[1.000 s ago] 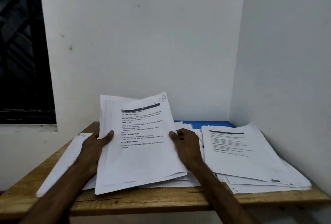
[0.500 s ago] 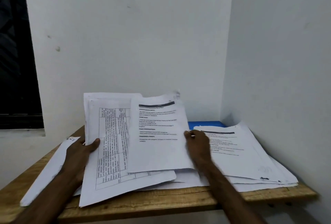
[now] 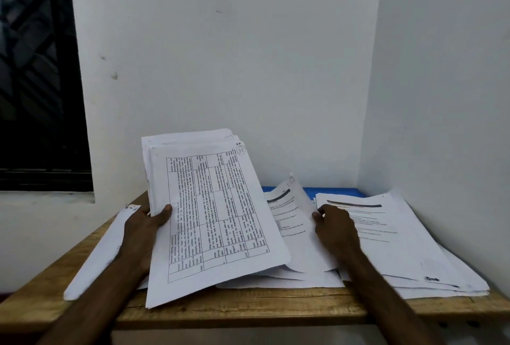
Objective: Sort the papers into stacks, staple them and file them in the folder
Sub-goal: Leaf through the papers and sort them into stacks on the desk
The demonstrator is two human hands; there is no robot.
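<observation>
Right hand [image 3: 335,230] slid sheet [image 3: 293,234] rightward (half-hiding blue folder [image 3: 334,192])

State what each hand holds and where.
The left hand grips the sheaf topped by the table page at its left edge, thumb in front. The right hand pinches a loose sheet by its right edge.

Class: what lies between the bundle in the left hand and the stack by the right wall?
Head view: between bundle and stack, a loose sheet with a dark header, held by the right hand.
</observation>
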